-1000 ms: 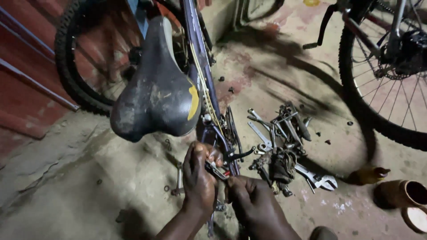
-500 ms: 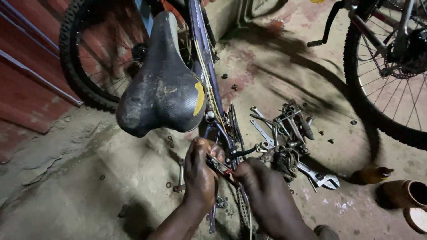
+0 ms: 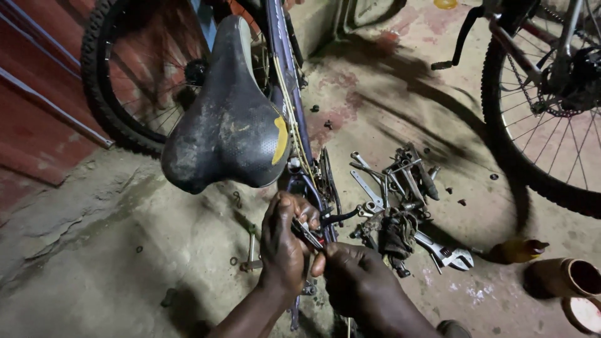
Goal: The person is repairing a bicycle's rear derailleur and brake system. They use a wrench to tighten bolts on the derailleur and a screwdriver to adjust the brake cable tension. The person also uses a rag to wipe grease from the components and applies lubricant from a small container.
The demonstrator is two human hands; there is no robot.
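A bicycle stands under me with a worn black saddle (image 3: 228, 119) and a purple frame tube (image 3: 283, 69). My left hand (image 3: 283, 244) is closed around a small metal tool with a red part (image 3: 308, 235), held against the frame just below the saddle. My right hand (image 3: 357, 278) sits beside it, fingers pinched at the same tool's lower end. A black cable (image 3: 341, 217) curls out to the right of my hands. The part under my fingers is hidden.
A heap of wrenches and spanners (image 3: 400, 194) lies on the concrete floor to the right, with an adjustable wrench (image 3: 447, 253). A second bicycle's wheel (image 3: 551, 119) stands at the right. An amber bottle (image 3: 516, 250) and brown pots (image 3: 566, 278) lie at the lower right.
The view has shifted slightly. My right hand has drawn closer to my left hand at the frame. My left hand stays on the tool.
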